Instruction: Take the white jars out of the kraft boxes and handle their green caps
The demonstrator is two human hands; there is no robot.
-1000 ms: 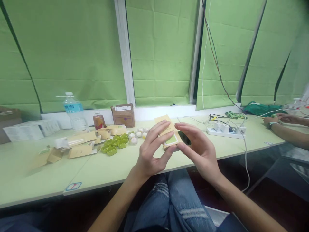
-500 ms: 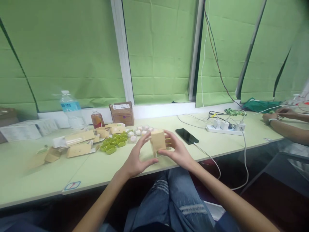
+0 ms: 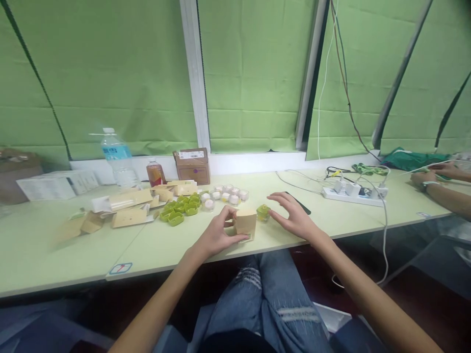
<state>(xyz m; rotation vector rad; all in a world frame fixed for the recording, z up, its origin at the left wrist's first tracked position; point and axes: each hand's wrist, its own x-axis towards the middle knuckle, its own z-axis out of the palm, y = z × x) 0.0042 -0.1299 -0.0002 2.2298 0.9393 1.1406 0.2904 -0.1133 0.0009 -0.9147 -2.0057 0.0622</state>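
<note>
My left hand (image 3: 218, 234) grips a small tan cardboard box (image 3: 246, 224) that stands on the pale green table (image 3: 165, 250) near its front edge. My right hand (image 3: 292, 218) hovers just right of the box with fingers spread, holding nothing. Between that hand and the box sits a small green case (image 3: 263, 212). A black phone (image 3: 302, 206) lies partly hidden behind my right hand.
Several green cases (image 3: 181, 210), white round pieces (image 3: 225, 194) and flat tan cartons (image 3: 127, 208) lie to the left. A water bottle (image 3: 117, 159), a small drink bottle (image 3: 155, 173) and a brown box (image 3: 193, 165) stand at the back. A power strip (image 3: 353, 191) sits right. Another person's hands (image 3: 434, 176) are at far right.
The box came down from mid-air onto the table. My right hand let go of it and opened beside it, and a green case now sits on the table next to it.
</note>
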